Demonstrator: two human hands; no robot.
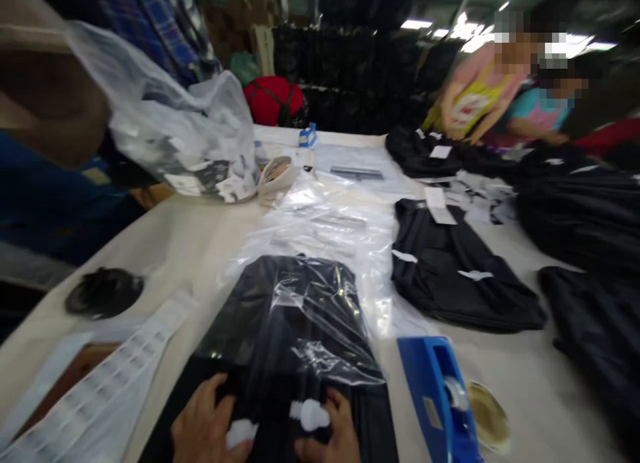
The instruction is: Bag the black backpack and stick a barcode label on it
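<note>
A black bag (273,409) lies flat in front of me, its far part inside a clear plastic bag (320,316). My left hand (210,423) is on the near part, fingers curled against the black fabric, a white piece (241,433) by the thumb. Opposite it, my right hand (333,429) bends its fingers around the fabric, next to a white rounded piece (314,415). Both hands appear closed on the black bag, though blur and dark fabric hide the exact grip.
To the right are a blue tape dispenser (440,396), a tape roll (489,416) and another black bag (460,269). More clear plastic (320,223) stretches ahead. At left sit a filled translucent sack (190,143), a black coil (104,291) and a label sheet (105,383). Co-workers (470,103) stand beyond.
</note>
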